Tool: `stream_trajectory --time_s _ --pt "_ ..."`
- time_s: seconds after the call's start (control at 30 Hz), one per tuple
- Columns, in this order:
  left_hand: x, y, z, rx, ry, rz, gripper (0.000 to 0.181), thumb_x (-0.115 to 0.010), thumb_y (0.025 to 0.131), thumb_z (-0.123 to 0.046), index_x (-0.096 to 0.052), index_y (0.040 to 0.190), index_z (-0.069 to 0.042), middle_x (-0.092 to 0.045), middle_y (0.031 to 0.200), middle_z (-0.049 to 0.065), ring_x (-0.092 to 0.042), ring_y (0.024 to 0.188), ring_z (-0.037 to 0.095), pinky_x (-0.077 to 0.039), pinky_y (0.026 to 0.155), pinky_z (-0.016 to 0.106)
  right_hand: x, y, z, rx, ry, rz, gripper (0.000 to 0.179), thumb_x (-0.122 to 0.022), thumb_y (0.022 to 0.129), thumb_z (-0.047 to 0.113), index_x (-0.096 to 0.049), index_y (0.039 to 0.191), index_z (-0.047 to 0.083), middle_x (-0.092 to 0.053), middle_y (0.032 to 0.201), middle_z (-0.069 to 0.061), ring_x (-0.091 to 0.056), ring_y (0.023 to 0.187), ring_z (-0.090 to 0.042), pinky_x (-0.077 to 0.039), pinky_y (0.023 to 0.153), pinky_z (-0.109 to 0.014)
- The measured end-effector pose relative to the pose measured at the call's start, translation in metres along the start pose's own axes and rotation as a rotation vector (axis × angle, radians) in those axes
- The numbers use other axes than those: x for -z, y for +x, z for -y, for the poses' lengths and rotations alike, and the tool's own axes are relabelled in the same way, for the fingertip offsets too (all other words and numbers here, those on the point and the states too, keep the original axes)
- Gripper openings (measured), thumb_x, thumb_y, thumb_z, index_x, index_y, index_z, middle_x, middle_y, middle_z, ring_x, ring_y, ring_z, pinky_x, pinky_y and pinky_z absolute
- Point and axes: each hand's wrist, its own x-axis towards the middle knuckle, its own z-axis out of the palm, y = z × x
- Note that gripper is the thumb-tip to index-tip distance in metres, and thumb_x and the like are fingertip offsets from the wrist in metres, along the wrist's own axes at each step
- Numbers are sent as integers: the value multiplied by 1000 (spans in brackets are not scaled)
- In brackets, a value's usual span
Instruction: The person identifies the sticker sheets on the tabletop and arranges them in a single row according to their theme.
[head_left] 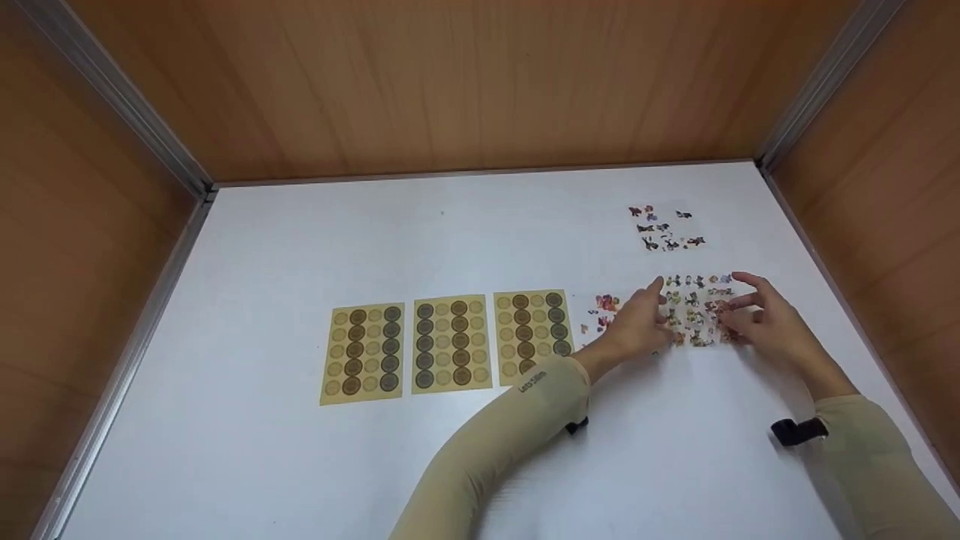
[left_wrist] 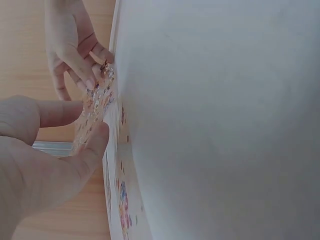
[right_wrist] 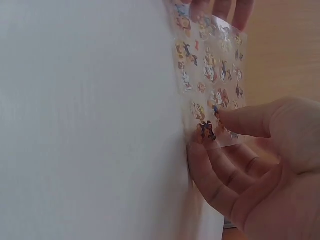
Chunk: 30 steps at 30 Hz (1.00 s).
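Note:
A clear sticker sheet with rows of small colourful cartoon figures is held between both hands at the right of the table. My left hand pinches its left edge; in the left wrist view the thumb and fingers of that hand lie on either side of the sheet. At the opposite edge my right hand grips the sheet, and the right wrist view shows the right thumb over its printed face, with fingers behind it. The sheet is tilted up from the white tabletop.
Left of the hands lies another clear sticker sheet, partly hidden by the left hand. One more lies farther back. Three tan sheets of round stickers stand in a row. Wooden walls enclose the white table.

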Motion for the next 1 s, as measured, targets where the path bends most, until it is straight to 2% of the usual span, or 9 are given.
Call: stream_trajectory --time_s 0.23,0.43,0.53,0.7,1.0 --pt "-5 1 -3 34 -5 9 99 -82 81 -1 -24 160 -5 -55 142 5 -61 102 7 -50 88 12 -3 -1 3 44 -168 -43 66 -67 98 11 -34 154 -1 -58 120 -27 -66 91 -35 -54 60 -22" --pt "-6 0 0 32 34 4 99 -83 78 1 -26 159 -2 -52 143 10 -64 99 8 -50 85 10 -5 -1 3 72 -251 -59 60 -70 95 7 -43 147 -6 -53 121 -30 -63 85 -33 -51 58 -23" --pt "-5 0 0 32 53 0 100 -84 79 -2 -26 159 -1 -51 142 14 -63 95 7 -49 87 11 -6 -2 2 80 -265 -69 59 -70 95 7 -45 146 -6 -53 121 -30 -62 85 -33 -50 58 -23" --pt "-3 0 -1 28 91 -3 98 -83 80 -6 -25 159 -1 -53 140 14 -60 92 5 -45 99 14 -6 -4 2 91 -269 -73 57 -71 96 11 -46 145 -7 -55 121 -31 -61 88 -34 -50 58 -26" --pt "-5 0 2 42 58 -5 98 -82 80 -4 -25 160 -3 -52 144 13 -64 102 10 -49 95 15 -7 -5 5 60 -268 7 63 -71 97 26 -46 147 -3 -51 130 -30 -57 99 -39 -49 71 -40"
